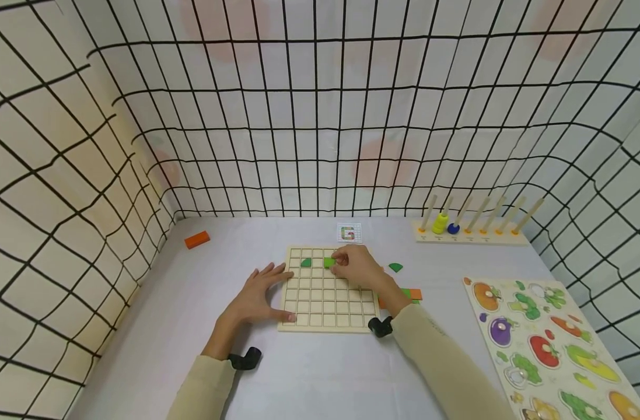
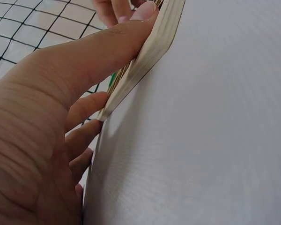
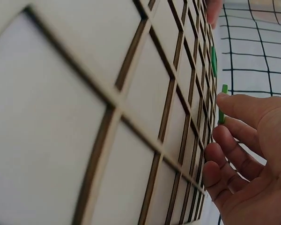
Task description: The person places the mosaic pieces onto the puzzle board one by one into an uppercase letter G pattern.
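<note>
A wooden grid board (image 1: 320,303) lies flat on the white cloth. My left hand (image 1: 256,296) rests at its left edge, fingers spread; in the left wrist view the thumb (image 2: 103,51) lies on the board's rim. My right hand (image 1: 359,267) pinches a light green square tile (image 1: 328,262) over the board's upper rows. From the right wrist, the tile (image 3: 222,104) shows edge-on between thumb and index finger, close over the grid, with the other fingers loosely curled. A dark green quarter-round tile (image 1: 306,262) sits in a cell to the left of it.
Right of the board lie another green quarter-round tile (image 1: 395,267) and several orange and green tiles (image 1: 415,294), partly behind my right arm. A pattern card (image 1: 349,233) is beyond the board. An orange block (image 1: 197,240), a peg stand (image 1: 472,238) and a vegetable puzzle (image 1: 519,326) lie farther out.
</note>
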Available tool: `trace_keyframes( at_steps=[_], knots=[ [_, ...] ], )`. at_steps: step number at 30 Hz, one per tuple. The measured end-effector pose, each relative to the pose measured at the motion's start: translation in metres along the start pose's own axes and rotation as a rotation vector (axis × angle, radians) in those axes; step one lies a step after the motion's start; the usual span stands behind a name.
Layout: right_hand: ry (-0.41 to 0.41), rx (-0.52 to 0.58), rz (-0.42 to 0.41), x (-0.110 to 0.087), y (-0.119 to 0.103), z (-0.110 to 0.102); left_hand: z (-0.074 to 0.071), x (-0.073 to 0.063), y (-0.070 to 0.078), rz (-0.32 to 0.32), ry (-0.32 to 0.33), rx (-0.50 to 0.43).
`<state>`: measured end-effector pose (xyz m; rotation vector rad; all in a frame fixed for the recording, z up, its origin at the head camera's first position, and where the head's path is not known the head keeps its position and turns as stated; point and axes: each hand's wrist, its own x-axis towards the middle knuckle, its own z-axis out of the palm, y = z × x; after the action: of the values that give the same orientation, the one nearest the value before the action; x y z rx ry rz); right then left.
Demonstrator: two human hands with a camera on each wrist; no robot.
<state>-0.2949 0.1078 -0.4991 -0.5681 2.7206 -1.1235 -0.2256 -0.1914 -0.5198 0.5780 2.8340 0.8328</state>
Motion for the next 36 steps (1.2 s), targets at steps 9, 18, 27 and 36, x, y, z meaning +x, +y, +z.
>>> trace_keyframes(
  at_steps=[9, 18, 27, 36],
  knots=[
    [-0.009, -0.018, 0.045, 0.015, -0.019, 0.011, 0.0, 0.001, 0.001, 0.016, 0.008, 0.002],
    [-0.005, -0.041, 0.061, 0.019, -0.019, 0.017, 0.001, 0.001, -0.001, 0.005, 0.008, 0.005],
    [0.006, -0.062, 0.057, 0.02, -0.021, 0.019, 0.0, 0.0, -0.001, -0.005, 0.005, 0.007],
    [0.014, -0.072, 0.05, 0.02, -0.021, 0.019, 0.0, 0.001, 0.0, -0.001, 0.01, 0.013]
  ],
)
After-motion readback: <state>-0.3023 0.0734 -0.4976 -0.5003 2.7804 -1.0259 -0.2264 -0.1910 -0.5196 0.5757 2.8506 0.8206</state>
